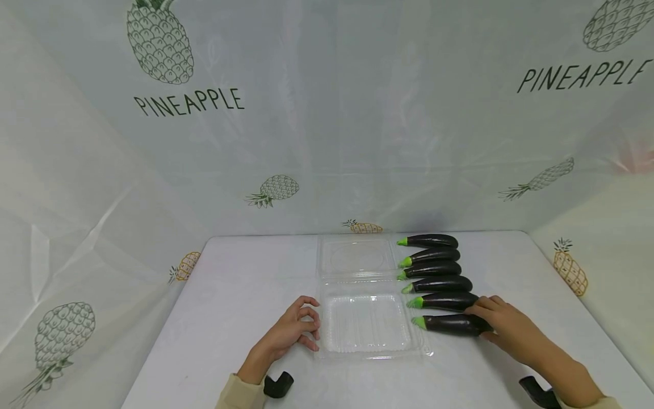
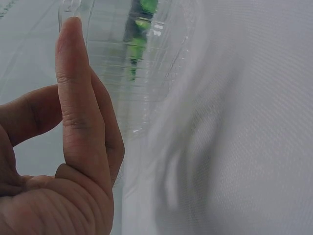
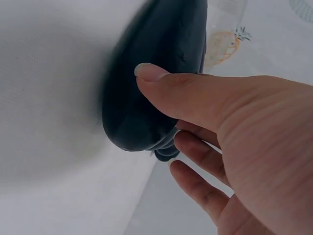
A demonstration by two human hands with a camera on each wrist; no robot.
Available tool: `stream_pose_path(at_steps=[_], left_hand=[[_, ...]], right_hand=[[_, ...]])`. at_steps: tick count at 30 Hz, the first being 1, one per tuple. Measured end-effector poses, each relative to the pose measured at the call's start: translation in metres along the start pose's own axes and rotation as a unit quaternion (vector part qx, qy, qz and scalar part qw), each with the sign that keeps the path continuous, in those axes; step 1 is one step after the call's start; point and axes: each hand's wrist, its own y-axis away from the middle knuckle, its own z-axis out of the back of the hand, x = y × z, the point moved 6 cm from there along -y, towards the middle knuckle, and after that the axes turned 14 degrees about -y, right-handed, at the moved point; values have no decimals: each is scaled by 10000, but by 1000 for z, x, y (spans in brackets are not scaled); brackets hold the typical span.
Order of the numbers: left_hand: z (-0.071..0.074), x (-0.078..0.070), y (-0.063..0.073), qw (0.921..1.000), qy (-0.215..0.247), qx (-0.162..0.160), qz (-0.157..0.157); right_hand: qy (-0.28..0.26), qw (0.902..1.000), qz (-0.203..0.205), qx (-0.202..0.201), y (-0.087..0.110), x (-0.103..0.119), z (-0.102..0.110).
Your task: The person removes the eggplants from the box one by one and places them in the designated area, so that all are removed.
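Observation:
My left hand (image 1: 294, 328) is beside the left edge of a clear plastic clamshell container (image 1: 368, 325), its fingers loosely bent. In the left wrist view, a fingertip of the left hand (image 2: 80, 122) overlaps the container's rim; whether it touches is hard to tell. My right hand (image 1: 511, 330) pinches the blunt end of the nearest eggplant (image 1: 455, 324). In the right wrist view, the thumb of the right hand (image 3: 210, 105) lies on that dark eggplant (image 3: 156, 73), with other fingers partly hidden behind it. The container's lid (image 1: 357, 257) lies open toward the back.
Several more eggplants, such as the farthest eggplant (image 1: 431, 241), lie in a column right of the container, green stems pointing left. The white table (image 1: 245, 289) meets a pineapple-printed curtain (image 1: 317, 125) at the back. Black wrist mounts (image 1: 278, 385) sit by both wrists.

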Motion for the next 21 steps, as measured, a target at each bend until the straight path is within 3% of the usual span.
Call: stream_pose_path(at_steps=[21], left_hand=[[0,0,0,10000,-42,-11,21]], right_hand=[[-30,9996,-152,-215,2,3,3]])
